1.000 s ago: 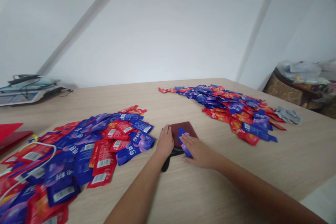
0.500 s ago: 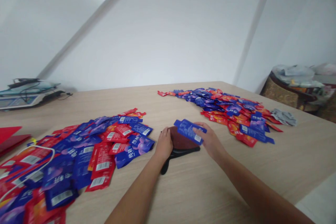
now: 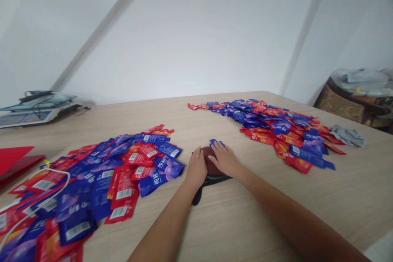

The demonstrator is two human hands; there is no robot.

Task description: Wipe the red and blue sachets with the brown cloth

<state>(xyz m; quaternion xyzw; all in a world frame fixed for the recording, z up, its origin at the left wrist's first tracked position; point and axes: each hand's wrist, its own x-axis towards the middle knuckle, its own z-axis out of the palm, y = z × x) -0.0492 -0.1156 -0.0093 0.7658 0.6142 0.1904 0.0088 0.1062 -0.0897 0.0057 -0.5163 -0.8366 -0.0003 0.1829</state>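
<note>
A dark brown pad (image 3: 212, 168) on a black base lies on the table in front of me. On its left side rests my left hand (image 3: 196, 168), its fingers stretched forward over the edge. My right hand (image 3: 226, 159) lies flat across the pad's right part, fingers apart. From under its fingertips the notched end of a blue sachet (image 3: 212, 142) sticks out at the far side; the rest of that sachet is hidden beneath the hand. Left of my hands spreads a heap of red and blue sachets (image 3: 101, 180), the nearest one close to my left hand.
Farther right lies a second pile of red and blue sachets (image 3: 270, 125), with a grey cloth (image 3: 348, 135) at its right end. A scale (image 3: 37, 114) and a red folder (image 3: 15, 159) are at the left. Beyond the table's right edge stands a patterned chair (image 3: 340, 100) holding bags.
My right hand has brought the blue sachet down onto the brown pad and now lies flat over it. My left hand stays on the pad. The view has shifted slightly.
</note>
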